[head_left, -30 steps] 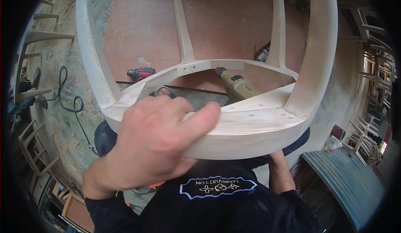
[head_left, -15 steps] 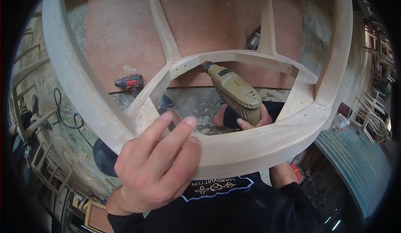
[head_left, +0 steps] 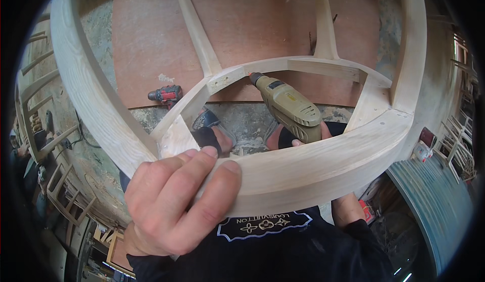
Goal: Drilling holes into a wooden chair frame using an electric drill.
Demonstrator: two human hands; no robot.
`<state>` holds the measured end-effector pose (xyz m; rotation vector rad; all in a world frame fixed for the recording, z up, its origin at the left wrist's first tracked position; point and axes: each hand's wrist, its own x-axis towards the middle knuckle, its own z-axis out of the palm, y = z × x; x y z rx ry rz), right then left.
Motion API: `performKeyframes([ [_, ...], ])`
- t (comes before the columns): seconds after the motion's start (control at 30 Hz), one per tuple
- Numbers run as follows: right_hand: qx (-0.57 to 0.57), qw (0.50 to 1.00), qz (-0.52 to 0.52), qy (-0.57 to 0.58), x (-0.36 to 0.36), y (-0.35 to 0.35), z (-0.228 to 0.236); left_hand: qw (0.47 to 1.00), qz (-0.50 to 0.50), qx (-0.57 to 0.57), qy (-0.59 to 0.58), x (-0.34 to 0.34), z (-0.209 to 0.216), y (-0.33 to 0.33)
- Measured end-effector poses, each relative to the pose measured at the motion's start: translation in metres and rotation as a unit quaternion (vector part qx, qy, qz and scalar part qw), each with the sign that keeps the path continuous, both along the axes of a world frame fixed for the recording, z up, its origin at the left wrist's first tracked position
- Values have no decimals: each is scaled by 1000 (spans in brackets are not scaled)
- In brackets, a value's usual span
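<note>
A pale wooden chair frame with a rounded seat ring and tapered legs spans the view. Over the near left of its curved front rail lie the bent fingers of my left hand, gripping the rail. Reaching up from under that rail, my right hand holds the grip of an olive-brown power drill; the rail hides most of this hand. The drill's nose points to the far side of the ring, close to the end of a corner block with several holes. Whether its tip touches wood, I cannot tell.
A red and black cordless drill lies at the left edge of a reddish-brown board on the floor. My feet show through the ring. More wooden frames stand at the left, and a bluish corrugated sheet curves at the right.
My left hand has come down from raised fingers onto the front rail. The view has shifted slightly; the drill keeps nearly the same place against the frame, still in my right hand.
</note>
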<state>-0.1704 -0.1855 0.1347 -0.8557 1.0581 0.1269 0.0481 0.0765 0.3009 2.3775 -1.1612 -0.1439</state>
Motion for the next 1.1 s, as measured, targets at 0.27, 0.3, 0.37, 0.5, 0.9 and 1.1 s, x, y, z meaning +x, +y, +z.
performKeyframes([
  [0.27, -84, 951, 281, 99, 63, 1, 26, 999, 30, 35, -4, -1, 3, -5],
  [0.3, -82, 951, 280, 103, 56, -4, 18, 999, 4, 32, -18, 1, 2, -7],
  [0.37, -180, 925, 331, 53, 42, -7, -4, 998, -22, 41, -33, 5, 5, -7],
  [0.5, -167, 928, 333, 27, 47, -11, -7, 997, -47, 60, -12, 3, 10, 8],
  [0.9, -143, 933, 331, 7, 55, -20, -1, 997, 37, 58, -23, -13, 5, -11],
  [1.1, -70, 952, 297, 36, 62, -20, 2, 997, 38, 34, -65, -14, -3, 0],
])
